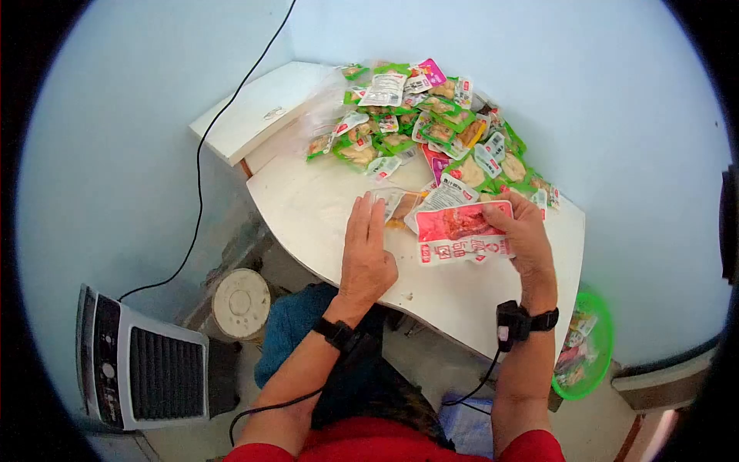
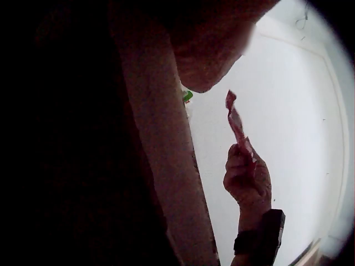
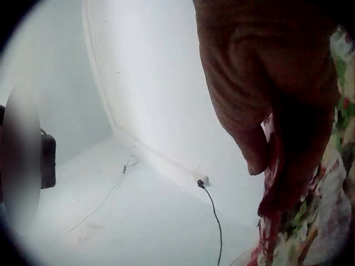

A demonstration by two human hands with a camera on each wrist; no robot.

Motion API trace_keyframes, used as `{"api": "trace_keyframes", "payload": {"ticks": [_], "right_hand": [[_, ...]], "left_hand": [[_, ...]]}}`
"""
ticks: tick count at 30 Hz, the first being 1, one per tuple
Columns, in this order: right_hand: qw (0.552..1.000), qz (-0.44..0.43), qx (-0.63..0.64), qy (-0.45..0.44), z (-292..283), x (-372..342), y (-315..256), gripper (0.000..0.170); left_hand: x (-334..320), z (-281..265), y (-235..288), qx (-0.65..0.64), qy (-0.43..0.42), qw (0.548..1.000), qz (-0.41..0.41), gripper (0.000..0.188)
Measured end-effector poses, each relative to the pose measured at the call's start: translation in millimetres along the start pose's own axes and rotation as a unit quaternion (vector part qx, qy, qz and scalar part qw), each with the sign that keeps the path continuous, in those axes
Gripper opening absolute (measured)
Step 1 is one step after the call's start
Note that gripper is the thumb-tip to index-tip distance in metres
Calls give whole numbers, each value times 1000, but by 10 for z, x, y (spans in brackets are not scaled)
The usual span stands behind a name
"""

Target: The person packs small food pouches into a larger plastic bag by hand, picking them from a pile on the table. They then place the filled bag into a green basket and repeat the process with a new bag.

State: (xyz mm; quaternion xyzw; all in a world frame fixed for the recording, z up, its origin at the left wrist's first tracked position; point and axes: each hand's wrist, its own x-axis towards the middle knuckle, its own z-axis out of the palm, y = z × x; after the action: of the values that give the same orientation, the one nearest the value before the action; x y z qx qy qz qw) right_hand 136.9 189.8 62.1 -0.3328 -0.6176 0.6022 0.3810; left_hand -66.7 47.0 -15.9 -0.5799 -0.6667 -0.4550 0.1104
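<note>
My right hand (image 1: 525,235) pinches a red and white food packet (image 1: 462,231) by its right edge, thumb on top, above the table. In the left wrist view the right hand (image 2: 247,177) holds this packet (image 2: 236,122) edge-on. My left hand (image 1: 367,262) is held with its fingers straight, beside a clear packet with brown contents (image 1: 403,206); whether it touches that packet I cannot tell. A grey-white packet (image 1: 449,192) lies just behind the red one. In the right wrist view the right hand (image 3: 272,83) fills the upper right.
A heap of green, white and purple packets (image 1: 431,123) covers the back of the white table (image 1: 308,192). A green basket with packets (image 1: 606,346) stands low at the right. An air cooler (image 1: 165,369), a round-topped bucket (image 1: 241,303) and a hanging black cable (image 1: 199,177) are at the left.
</note>
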Motion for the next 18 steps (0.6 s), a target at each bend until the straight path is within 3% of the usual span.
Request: {"api": "trace_keyframes", "payload": {"ticks": [6, 13, 18], "right_hand": [[999, -45, 29, 3, 423, -5, 238, 24], [994, 18, 100, -37, 740, -75, 388, 24], [976, 67, 173, -115, 901, -73, 460, 26]], "left_hand": [[6, -40, 27, -9, -7, 1000, 23, 78], [15, -94, 57, -44, -7, 998, 35, 81], [4, -101, 41, -84, -15, 995, 50, 79]]}}
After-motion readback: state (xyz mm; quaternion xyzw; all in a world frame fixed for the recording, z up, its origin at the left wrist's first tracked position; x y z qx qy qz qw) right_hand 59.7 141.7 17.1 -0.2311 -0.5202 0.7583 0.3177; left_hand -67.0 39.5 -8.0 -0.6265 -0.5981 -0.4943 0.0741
